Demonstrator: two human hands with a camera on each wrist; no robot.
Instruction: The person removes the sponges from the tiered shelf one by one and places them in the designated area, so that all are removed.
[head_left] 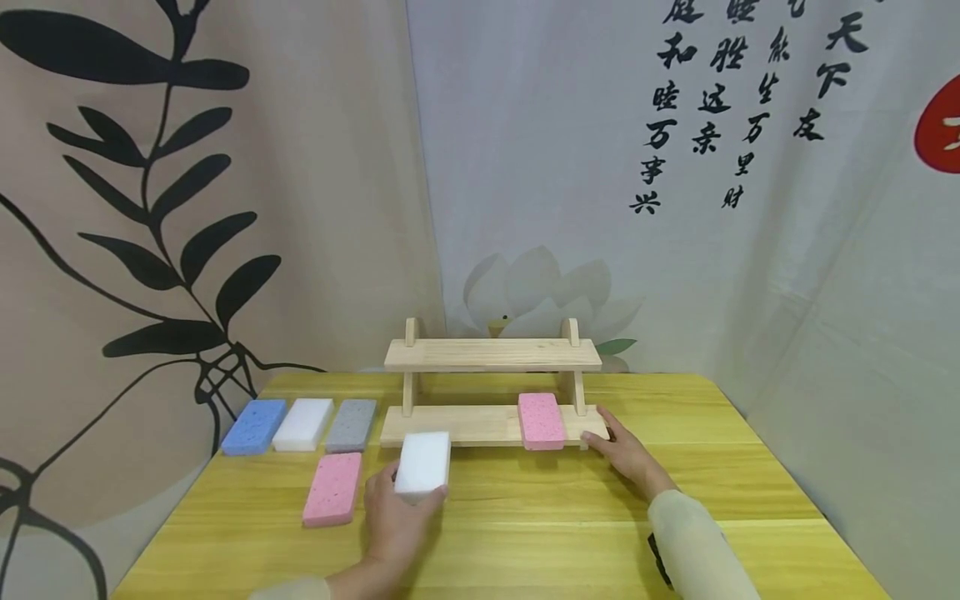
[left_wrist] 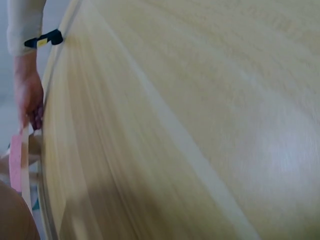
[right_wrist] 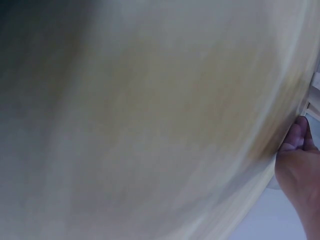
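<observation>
My left hand (head_left: pixel 401 512) holds a white sponge (head_left: pixel 423 465) just in front of the lower tier of a two-tier wooden rack (head_left: pixel 465 425). The sponge appears above the tabletop, tilted with its broad face up. At the rack's right end, my right hand (head_left: pixel 624 448) grips the lower board, thumb at the front edge and fingers around the end. Beside it, a pink sponge (head_left: pixel 542 421) lies on that board, overhanging the front slightly. The left wrist view also shows the right hand (left_wrist: pixel 30 97) at the rack, near the pink sponge (left_wrist: pixel 16 162).
Left of the rack, a blue sponge (head_left: pixel 254 427), another white sponge (head_left: pixel 303 424) and a grey sponge (head_left: pixel 351 426) lie in a row on the wooden table (head_left: pixel 570 533). A second pink sponge (head_left: pixel 333 490) lies nearer. A printed cloth (head_left: pixel 337 208) hangs behind the table.
</observation>
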